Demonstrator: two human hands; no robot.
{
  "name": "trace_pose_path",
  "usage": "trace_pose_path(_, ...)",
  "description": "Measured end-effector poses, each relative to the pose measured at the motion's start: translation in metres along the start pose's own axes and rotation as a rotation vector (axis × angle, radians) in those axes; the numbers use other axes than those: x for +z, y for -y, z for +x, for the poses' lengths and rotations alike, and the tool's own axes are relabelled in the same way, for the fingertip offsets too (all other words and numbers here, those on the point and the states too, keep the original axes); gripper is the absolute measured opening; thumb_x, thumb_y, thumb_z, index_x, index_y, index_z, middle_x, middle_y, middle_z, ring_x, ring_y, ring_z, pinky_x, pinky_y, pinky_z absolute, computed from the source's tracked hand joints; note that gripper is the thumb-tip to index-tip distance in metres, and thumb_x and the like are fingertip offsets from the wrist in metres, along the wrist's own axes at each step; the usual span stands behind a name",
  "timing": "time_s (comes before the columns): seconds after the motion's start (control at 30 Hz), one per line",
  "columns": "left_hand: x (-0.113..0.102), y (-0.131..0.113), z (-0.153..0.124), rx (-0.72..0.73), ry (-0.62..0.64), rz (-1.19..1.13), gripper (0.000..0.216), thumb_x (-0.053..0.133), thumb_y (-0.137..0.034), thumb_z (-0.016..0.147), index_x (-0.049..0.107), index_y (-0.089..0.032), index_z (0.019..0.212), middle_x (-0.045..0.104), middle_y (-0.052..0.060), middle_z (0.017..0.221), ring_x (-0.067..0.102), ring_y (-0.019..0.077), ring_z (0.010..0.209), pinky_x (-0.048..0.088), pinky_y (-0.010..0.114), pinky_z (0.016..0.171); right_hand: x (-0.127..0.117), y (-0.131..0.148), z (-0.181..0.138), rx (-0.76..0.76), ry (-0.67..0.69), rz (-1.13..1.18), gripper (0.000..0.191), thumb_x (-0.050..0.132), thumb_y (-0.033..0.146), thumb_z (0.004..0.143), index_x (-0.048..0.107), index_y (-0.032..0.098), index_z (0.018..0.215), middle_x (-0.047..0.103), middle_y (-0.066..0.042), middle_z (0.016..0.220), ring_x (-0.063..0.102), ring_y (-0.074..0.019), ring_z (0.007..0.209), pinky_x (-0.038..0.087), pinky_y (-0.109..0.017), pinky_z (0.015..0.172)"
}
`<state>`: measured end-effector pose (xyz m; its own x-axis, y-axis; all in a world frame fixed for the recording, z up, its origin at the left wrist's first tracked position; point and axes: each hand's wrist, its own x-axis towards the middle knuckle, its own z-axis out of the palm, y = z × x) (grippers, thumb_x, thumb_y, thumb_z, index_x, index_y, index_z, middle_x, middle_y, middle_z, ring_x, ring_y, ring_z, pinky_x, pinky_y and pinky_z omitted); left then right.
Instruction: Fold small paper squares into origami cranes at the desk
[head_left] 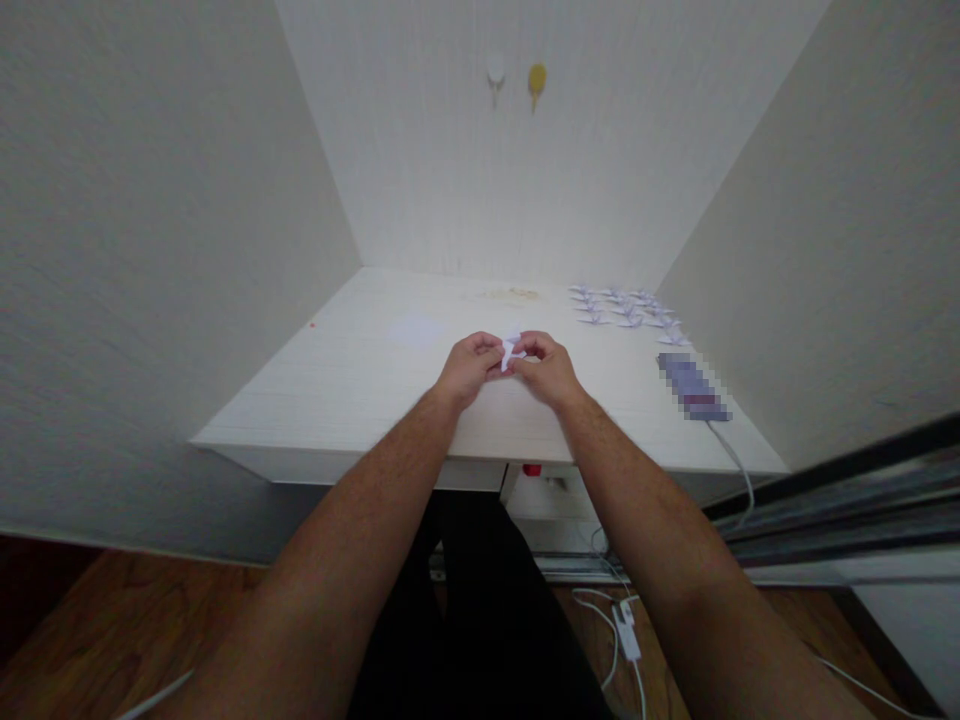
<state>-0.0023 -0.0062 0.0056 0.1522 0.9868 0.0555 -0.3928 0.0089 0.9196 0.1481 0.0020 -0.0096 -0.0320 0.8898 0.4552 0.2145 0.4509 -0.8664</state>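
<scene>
A small piece of folded white paper (509, 352) is held between my two hands, just above the middle of the white desk (405, 390). My left hand (472, 368) pinches its left side with thumb and fingers. From the other side, my right hand (546, 368) grips the paper, with thumb and forefinger curled round it. The fingers cover much of the paper, so its full shape cannot be made out. Several folded paper cranes (630, 308) stand in rows at the back right of the desk.
A pixelated phone-like device (694, 388) lies at the desk's right, with a white cable (739, 465) running over the edge. Walls close in the left, back and right. Two hooks (537, 78) hang on the back wall. A power strip (627, 632) lies on the wooden floor.
</scene>
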Motion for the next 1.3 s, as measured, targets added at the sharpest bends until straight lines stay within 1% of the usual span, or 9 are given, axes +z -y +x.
trace_pose_path(0.07,0.000,0.001,0.000,0.001,-0.003,-0.004,0.026,0.076,-0.020,0.064,0.054,-0.014,0.077,0.064,0.000,0.071,0.062,0.0111,0.064,0.058,0.033,0.069,0.000,-0.001,0.000,0.019,-0.004,0.037,0.026,0.072,0.028,0.060,0.064,0.020,0.083,0.061,-0.004,0.105,0.061,-0.0148,0.080,0.052,-0.031,0.076)
trace_pose_path(0.13,0.000,0.001,0.000,0.005,-0.008,-0.007,0.028,0.077,-0.020,0.063,0.054,-0.014,0.077,0.064,0.000,0.071,0.062,0.0110,0.064,0.058,0.032,0.068,0.000,-0.001,0.001,0.016,-0.012,0.050,0.026,0.073,0.028,0.059,0.065,0.020,0.082,0.061,-0.004,0.105,0.061,-0.0146,0.079,0.052,-0.031,0.076)
trace_pose_path(0.27,0.001,0.001,0.000,0.011,-0.003,-0.008,0.027,0.076,-0.019,0.062,0.054,-0.014,0.076,0.063,-0.001,0.067,0.062,0.0108,0.062,0.057,0.030,0.066,-0.001,-0.001,0.001,-0.013,0.000,-0.006,0.016,0.073,0.026,0.059,0.068,0.020,0.073,0.062,-0.005,0.106,0.061,-0.0178,0.093,0.049,-0.034,0.087)
trace_pose_path(0.4,0.001,0.000,0.000,0.006,-0.007,-0.002,0.026,0.076,-0.019,0.062,0.054,-0.014,0.076,0.064,-0.001,0.067,0.062,0.0110,0.062,0.057,0.030,0.066,-0.001,0.002,0.000,-0.002,0.011,-0.050,0.010,0.072,0.026,0.061,0.069,0.021,0.069,0.064,-0.005,0.103,0.061,-0.0199,0.100,0.046,-0.035,0.093)
trace_pose_path(0.63,0.002,0.000,-0.001,0.002,-0.005,0.012,0.025,0.076,-0.018,0.062,0.054,-0.014,0.075,0.063,0.000,0.067,0.061,0.0110,0.062,0.057,0.030,0.066,-0.001,0.005,-0.001,0.000,0.016,-0.092,0.004,0.067,0.026,0.064,0.068,0.022,0.065,0.066,-0.003,0.097,0.061,-0.0204,0.101,0.043,-0.037,0.096)
trace_pose_path(0.87,0.002,0.005,0.002,0.055,-0.016,0.073,0.022,0.074,-0.018,0.062,0.056,-0.015,0.074,0.062,-0.001,0.065,0.060,0.0105,0.057,0.054,0.028,0.060,-0.002,0.002,-0.001,-0.019,0.051,-0.108,0.005,0.065,0.025,0.067,0.066,0.021,0.065,0.065,-0.002,0.090,0.062,-0.0192,0.094,0.044,-0.035,0.093)
trace_pose_path(1.07,0.000,0.010,0.007,0.111,-0.022,0.163,0.018,0.072,-0.021,0.065,0.057,-0.015,0.072,0.062,0.000,0.059,0.057,0.0096,0.051,0.047,0.022,0.053,-0.001,0.001,-0.001,-0.023,0.023,-0.156,0.006,0.066,0.027,0.068,0.066,0.021,0.066,0.067,-0.003,0.096,0.062,-0.0197,0.095,0.043,-0.036,0.094)
trace_pose_path(1.2,0.000,0.009,0.006,0.120,-0.040,0.183,0.018,0.072,-0.021,0.066,0.057,-0.015,0.072,0.061,-0.001,0.059,0.057,0.0093,0.050,0.047,0.022,0.054,-0.001,0.002,-0.001,-0.004,0.025,-0.145,0.007,0.066,0.027,0.068,0.065,0.020,0.066,0.068,-0.003,0.095,0.062,-0.0205,0.096,0.043,-0.036,0.094)
trace_pose_path(1.3,0.000,0.009,0.005,0.117,-0.030,0.155,0.017,0.072,-0.018,0.064,0.058,-0.015,0.073,0.062,-0.001,0.060,0.058,0.0098,0.052,0.050,0.024,0.057,-0.002,0.004,-0.002,0.002,0.022,-0.147,0.007,0.066,0.027,0.068,0.065,0.021,0.064,0.068,-0.003,0.095,0.062,-0.0213,0.097,0.042,-0.037,0.095)
